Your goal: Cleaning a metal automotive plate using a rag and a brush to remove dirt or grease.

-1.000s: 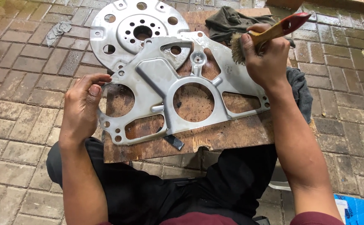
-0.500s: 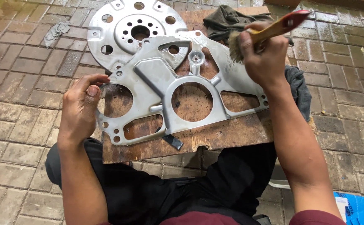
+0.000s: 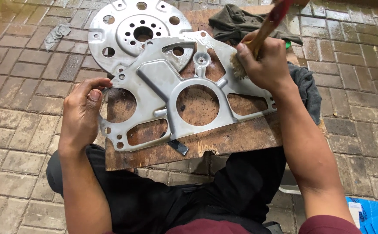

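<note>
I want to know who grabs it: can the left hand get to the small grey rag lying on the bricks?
Probably yes. The left hand rests at the metal plate's left edge, and only bare bricks lie between it and the grey rag, though it would need a stretch forward.

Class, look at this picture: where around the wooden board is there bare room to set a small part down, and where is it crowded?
Free: brick paving left of the left hand, and paving right of the right forearm. Crowded: the wooden board under the metal plate, the round disc and dark cloth beyond, where the right hand works a brush.
</note>
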